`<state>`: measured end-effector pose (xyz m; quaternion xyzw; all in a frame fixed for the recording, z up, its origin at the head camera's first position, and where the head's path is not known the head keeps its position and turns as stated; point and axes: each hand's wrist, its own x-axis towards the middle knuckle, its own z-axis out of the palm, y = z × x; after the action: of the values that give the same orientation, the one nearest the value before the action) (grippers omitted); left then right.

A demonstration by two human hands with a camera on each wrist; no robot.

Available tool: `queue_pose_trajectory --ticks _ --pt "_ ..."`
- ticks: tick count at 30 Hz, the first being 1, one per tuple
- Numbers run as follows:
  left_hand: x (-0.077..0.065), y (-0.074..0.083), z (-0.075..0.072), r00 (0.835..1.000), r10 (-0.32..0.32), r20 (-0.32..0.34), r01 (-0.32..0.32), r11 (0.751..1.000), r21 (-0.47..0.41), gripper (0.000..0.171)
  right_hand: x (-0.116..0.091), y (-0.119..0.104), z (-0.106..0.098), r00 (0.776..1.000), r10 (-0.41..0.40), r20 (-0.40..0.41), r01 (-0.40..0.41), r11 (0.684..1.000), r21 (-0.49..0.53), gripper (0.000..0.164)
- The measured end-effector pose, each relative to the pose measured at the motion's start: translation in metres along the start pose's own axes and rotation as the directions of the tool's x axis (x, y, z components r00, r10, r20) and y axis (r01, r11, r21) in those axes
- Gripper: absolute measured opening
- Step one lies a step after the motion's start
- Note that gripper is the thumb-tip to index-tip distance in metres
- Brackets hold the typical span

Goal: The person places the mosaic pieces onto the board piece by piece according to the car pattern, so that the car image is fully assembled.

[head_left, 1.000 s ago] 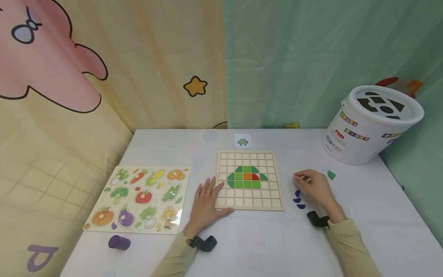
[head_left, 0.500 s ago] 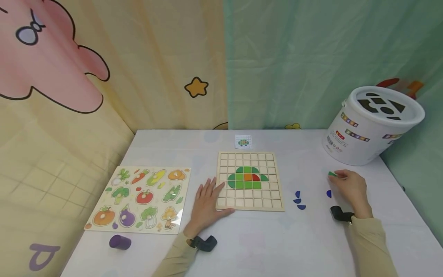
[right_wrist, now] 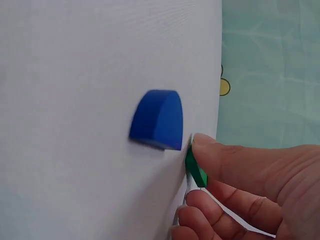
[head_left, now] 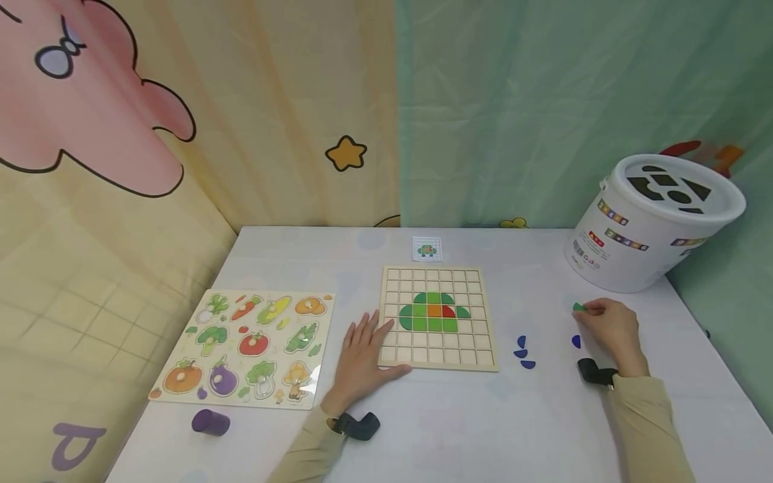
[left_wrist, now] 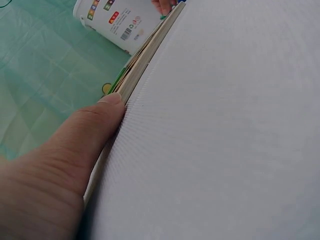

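Observation:
My left hand [head_left: 362, 359] rests with spread, straight fingers at the left edge and lower-left corner of a wooden grid board [head_left: 435, 355]. Its thumb lies along the board's front edge in the left wrist view. Green, orange and red pieces form a shape on the board [left_wrist: 145, 60]. At the right, my right hand [head_left: 612, 329] pinches a green quarter-round piece [right_wrist: 197, 170] between thumb and fingers, at the tabletop. Just in front of that hand lies a blue quarter-round piece [right_wrist: 160, 120]. Between hand and board lie several dark blue pieces [head_left: 521, 353].
A small picture card [head_left: 427, 249] lies behind the board. To the left are a vegetable puzzle board [head_left: 241, 389] and a purple cylinder [head_left: 211, 422]. A white bucket [head_left: 640, 241] with a shape-slotted lid stands at the back right.
My right hand has moved right, away from the dark blue pieces, and taken hold of the green piece. The blue piece beside it has come into view. The left hand has stayed put.

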<state>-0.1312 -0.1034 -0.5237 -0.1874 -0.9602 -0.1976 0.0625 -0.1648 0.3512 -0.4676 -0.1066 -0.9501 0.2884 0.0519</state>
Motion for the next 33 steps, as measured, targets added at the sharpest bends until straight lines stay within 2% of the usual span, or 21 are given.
queue_pose_trajectory --ticks 5,9,13,19,24,27,33 --pt "0.000 0.001 -0.001 1.000 -0.002 0.006 0.002 1.000 0.001 0.093 0.000 -0.001 -0.001 0.999 0.030 0.035 -0.030 0.999 0.012 0.030" --pt "-0.001 0.002 -0.001 1.000 -0.009 0.021 0.009 1.000 0.005 0.093 -0.001 -0.002 0.002 0.999 0.016 0.028 -0.016 1.000 -0.005 0.027" --pt "-0.001 0.002 -0.001 1.000 -0.011 0.027 0.011 1.000 0.007 0.093 -0.006 -0.008 0.004 1.000 -0.023 0.009 0.024 1.000 -0.014 0.024" --pt "-0.001 0.003 -0.002 1.000 -0.009 0.021 0.009 1.000 0.008 0.093 -0.014 -0.031 0.015 0.993 -0.116 -0.014 0.116 0.993 0.017 0.022" --pt "-0.002 0.002 -0.003 1.000 0.014 -0.014 -0.014 1.000 0.008 0.092 -0.020 -0.051 0.029 0.972 -0.235 -0.029 0.236 0.971 0.034 0.020" --pt "-0.001 0.002 -0.003 1.000 0.017 -0.017 -0.017 1.000 0.010 0.092 -0.023 -0.066 0.037 0.954 -0.298 -0.005 0.298 0.953 0.052 0.019" --pt "0.000 0.001 -0.002 1.000 0.016 -0.007 -0.016 1.000 0.020 0.092 -0.027 -0.089 0.053 0.930 -0.362 0.064 0.353 0.928 0.122 0.017"
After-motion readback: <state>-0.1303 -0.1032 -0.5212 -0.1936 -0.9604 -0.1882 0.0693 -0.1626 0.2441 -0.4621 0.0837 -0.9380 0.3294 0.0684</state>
